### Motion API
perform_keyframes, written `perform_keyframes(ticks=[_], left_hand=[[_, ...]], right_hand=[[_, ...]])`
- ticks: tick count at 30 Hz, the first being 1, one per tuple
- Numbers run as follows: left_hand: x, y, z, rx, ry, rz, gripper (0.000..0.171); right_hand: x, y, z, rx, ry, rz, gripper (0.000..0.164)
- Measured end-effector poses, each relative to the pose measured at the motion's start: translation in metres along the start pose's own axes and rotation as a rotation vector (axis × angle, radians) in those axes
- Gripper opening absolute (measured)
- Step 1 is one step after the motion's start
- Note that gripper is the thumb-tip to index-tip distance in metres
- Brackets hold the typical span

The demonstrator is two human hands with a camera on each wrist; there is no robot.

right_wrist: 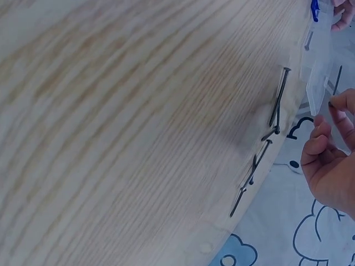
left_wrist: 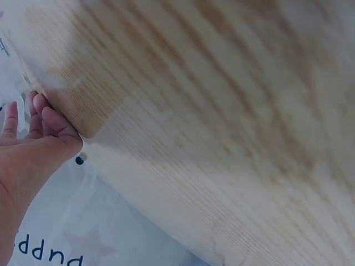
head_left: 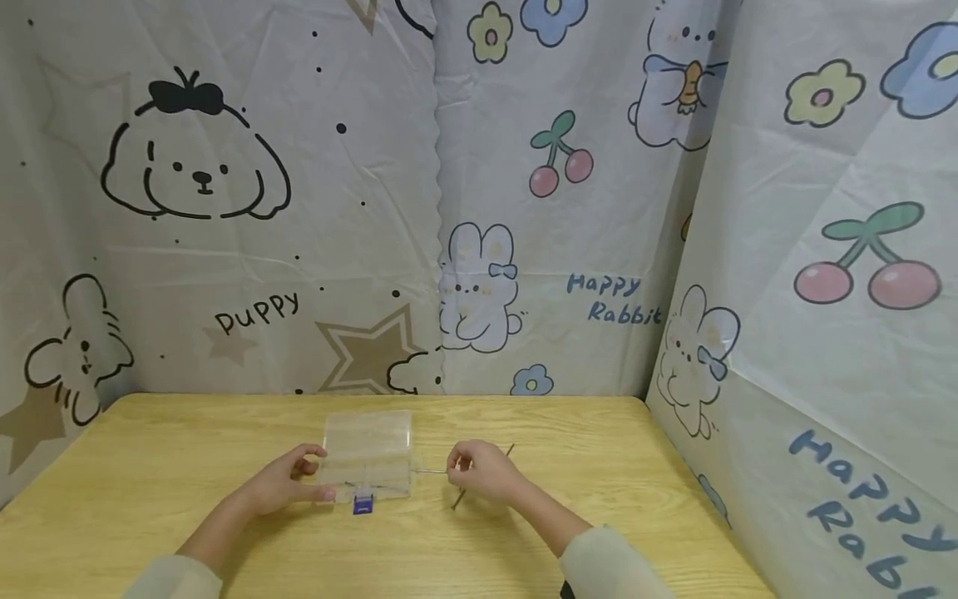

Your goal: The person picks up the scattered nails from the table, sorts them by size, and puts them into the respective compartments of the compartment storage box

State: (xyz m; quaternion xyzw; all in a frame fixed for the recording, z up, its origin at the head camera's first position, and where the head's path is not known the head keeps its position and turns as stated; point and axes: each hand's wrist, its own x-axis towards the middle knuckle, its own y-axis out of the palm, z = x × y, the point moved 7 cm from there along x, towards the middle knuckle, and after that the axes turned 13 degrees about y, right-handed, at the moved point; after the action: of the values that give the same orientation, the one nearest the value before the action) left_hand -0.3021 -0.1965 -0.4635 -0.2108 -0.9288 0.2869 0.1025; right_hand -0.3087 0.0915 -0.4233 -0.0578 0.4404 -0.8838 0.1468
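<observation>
A clear plastic box [head_left: 367, 445] with a blue latch [head_left: 362, 504] sits on the table. My left hand [head_left: 288, 482] grips its left side, thumb at the near corner and fingers farther back; in the left wrist view the left hand [left_wrist: 41, 138] shows at the left edge. Just right of the box, my right hand [head_left: 482, 470] pinches a nail [head_left: 432, 472] by one end, its shaft pointing left at the box. In the right wrist view the right hand [right_wrist: 333, 160] holds that nail [right_wrist: 338, 79] beside the box wall. A nail-like shape [right_wrist: 309, 40] shows through the clear plastic.
Several loose nails [right_wrist: 280, 97] lie on the wooden table [head_left: 599, 499] below and beside my right hand. Printed cloth [head_left: 337, 208] with cartoon animals hangs behind the table, and more cloth [head_left: 838, 374] hangs along the right side.
</observation>
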Motion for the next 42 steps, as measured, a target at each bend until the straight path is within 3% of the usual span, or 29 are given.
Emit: perform_keyframes(ticks=[18, 33, 42], left_hand=[[-0.002, -0.005, 0.001, 0.010, 0.009, -0.011, 0.075], [-0.002, -0.002, 0.004, -0.012, 0.015, 0.001, 0.074], [0.000, -0.001, 0.002, 0.000, 0.015, -0.008, 0.074]], right_hand=[[0.015, 0.025, 0.033, -0.019, 0.007, 0.018, 0.005], [0.023, 0.049, 0.036, -0.015, 0.068, 0.058, 0.004], [0.026, 0.052, 0.040, 0.007, 0.080, 0.050, 0.005]])
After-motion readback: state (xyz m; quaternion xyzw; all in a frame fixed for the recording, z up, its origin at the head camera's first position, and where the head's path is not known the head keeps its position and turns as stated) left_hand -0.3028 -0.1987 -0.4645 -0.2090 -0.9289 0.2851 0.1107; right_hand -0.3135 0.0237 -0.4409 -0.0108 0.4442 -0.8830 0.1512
